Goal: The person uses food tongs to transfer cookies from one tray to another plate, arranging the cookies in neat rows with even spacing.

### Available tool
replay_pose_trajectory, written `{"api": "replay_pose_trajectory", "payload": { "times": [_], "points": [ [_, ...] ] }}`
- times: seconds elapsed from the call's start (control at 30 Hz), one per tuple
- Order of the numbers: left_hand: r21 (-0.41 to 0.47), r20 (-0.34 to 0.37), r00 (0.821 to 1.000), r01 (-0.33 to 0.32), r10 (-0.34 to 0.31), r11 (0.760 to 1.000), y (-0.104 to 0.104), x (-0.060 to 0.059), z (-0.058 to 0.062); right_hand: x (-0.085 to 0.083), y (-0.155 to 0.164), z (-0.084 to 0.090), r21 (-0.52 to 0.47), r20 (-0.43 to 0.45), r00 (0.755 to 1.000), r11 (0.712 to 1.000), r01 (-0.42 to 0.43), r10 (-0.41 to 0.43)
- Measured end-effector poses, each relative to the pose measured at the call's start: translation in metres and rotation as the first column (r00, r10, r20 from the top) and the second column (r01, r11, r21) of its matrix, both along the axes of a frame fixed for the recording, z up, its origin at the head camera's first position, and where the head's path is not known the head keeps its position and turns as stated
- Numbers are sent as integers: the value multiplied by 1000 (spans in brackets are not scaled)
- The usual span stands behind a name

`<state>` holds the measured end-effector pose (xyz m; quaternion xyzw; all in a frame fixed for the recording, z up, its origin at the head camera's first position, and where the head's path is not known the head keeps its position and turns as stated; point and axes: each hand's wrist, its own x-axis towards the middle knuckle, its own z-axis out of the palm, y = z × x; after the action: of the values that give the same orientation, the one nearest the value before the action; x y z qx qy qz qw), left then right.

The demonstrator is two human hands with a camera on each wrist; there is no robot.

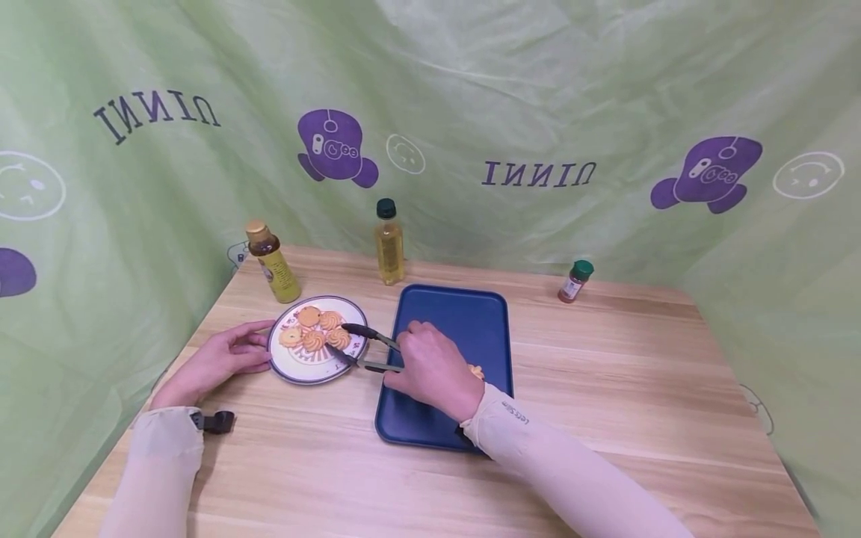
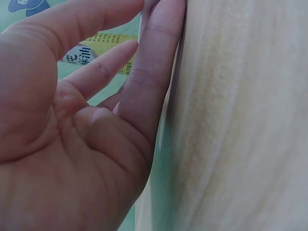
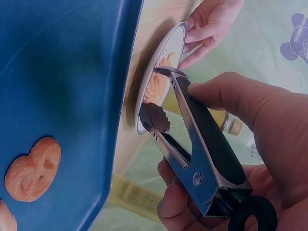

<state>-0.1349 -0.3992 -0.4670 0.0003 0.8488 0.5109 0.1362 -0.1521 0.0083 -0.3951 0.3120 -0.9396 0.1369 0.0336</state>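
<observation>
Two hands in play: right hand [image 1: 433, 368] is wrapped around the handles of the tongs [image 1: 363, 347], thumb on the top arm, fingers curled under the lower one. Tong tips are spread apart over the near edge of the plate [image 1: 289, 364], straddling the closest cookie [image 1: 338, 338]; can't tell if they touch it. Four cookies sit on that plate, just ahead of the tips. Under the right hand and wrist is the blue tray [image 1: 471, 317], with a cookie [image 3: 33, 169] lying on it right behind the palm, mostly hidden in the head view. Left hand [image 1: 218, 360] rests on the table at the plate's far side from the tongs, fingers loosely extended with tips against the rim, gripping nothing. Beyond the plate: a brown-capped bottle [image 1: 272, 261] and a green-capped oil bottle [image 1: 388, 241], both upright. Well off past the tray's far corner stands a small spice jar [image 1: 575, 281]. All on a wooden table [image 1: 605, 388]; green cloth backdrop [image 1: 538, 90] behind.
</observation>
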Motion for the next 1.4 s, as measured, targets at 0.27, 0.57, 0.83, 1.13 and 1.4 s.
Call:
{"api": "replay_pose_trajectory", "payload": {
  "times": [0.27, 0.57, 0.83, 1.13, 1.4],
  "points": [
    [-19, -13, 1000, 3, -3, 1000, 0, 0, 0, -4, 9, 7, -81, 54, 999, 997, 4, 0],
    [-11, -20, 1000, 17, -18, 1000, -1, 0, -1, -4, 36, 27, -176, 126, 991, 982, 64, -42],
    [-20, -25, 1000, 18, -19, 1000, -1, 1, -1, 11, 66, 36, -193, 109, 991, 976, 99, -79],
    [-1, -7, 1000, 13, -13, 1000, -1, -1, 1, 35, 107, 30, -160, 167, 979, 977, 141, -114],
    [-18, -13, 1000, 25, -26, 1000, -1, -2, 2, 52, 138, 14, -111, 186, 966, 973, 203, -180]
  ]
}}
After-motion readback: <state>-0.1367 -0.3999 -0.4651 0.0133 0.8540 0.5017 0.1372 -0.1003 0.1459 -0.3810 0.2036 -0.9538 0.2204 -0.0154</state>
